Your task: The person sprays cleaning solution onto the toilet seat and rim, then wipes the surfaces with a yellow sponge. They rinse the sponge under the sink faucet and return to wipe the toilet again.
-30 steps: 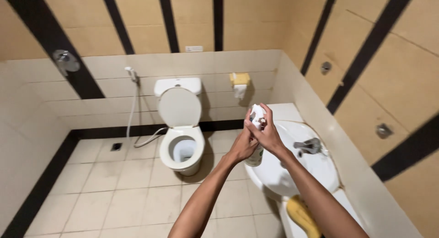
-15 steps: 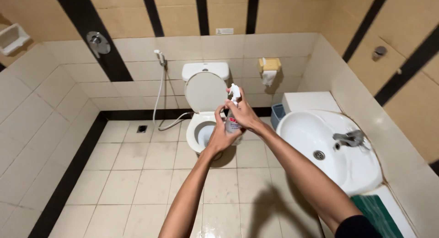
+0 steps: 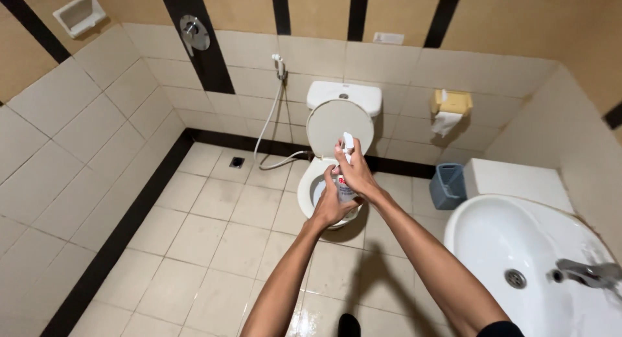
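Your left hand point(image 3: 332, 204) and right hand point(image 3: 355, 172) clasp the spray bottle point(image 3: 346, 181), hiding its body; behind stands the open toilet point(image 3: 337, 126).

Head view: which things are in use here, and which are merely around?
In use: spray bottle, held by left hand and right hand; toilet just beyond it.
Merely around: sink, grey bin, paper holder, hose sprayer.
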